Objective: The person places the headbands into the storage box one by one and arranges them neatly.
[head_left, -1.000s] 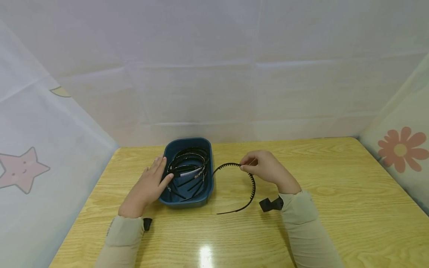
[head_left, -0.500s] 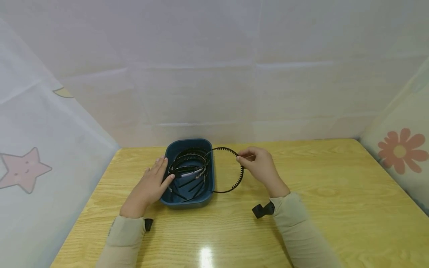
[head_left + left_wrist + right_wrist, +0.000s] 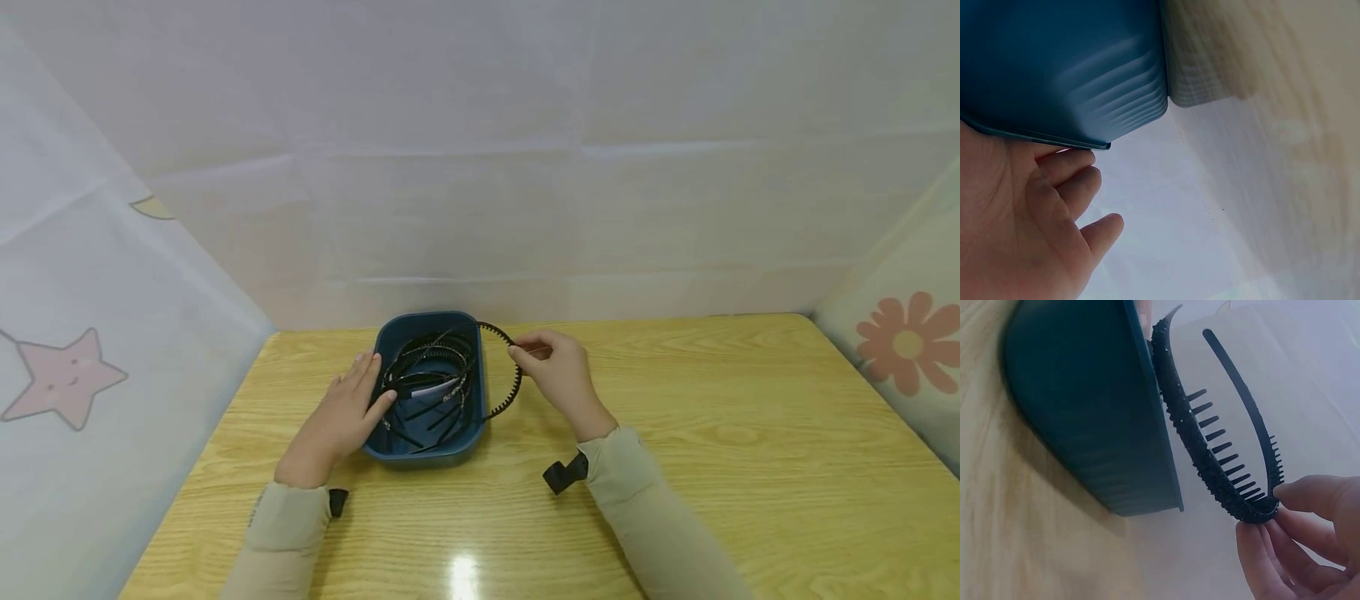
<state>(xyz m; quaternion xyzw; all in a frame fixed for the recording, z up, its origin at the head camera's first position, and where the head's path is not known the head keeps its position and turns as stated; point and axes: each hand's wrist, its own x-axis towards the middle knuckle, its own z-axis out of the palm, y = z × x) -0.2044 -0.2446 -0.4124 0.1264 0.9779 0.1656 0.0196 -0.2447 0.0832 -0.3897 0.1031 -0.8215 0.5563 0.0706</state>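
Note:
A black toothed headband (image 3: 517,382) is pinched between the thumb and fingers of my right hand (image 3: 561,375). Its free ends reach left over the rim of a blue plastic bin (image 3: 427,458). The right wrist view shows a rough, glittery outer face on this headband (image 3: 1194,440) and comb teeth inside it. My left hand (image 3: 337,417) rests along the bin's left rim, fingers extended and thumb over the edge. In the left wrist view its fingers (image 3: 1079,187) lie loosely at the rim's outside. Inside the bin lie several dark headbands (image 3: 431,354), some with sparkly trim.
The bin stands on a wood-grain table (image 3: 712,433) near its back edge. A pale cloth backdrop (image 3: 480,208) rises behind, with printed side cloths bearing a star (image 3: 66,379) and a flower (image 3: 907,343). A black wrist mount (image 3: 564,473) sticks out from my right sleeve.
My right hand has moved left with the headband, bringing its ends from beside the bin to over it. The left hand has stayed on the rim.

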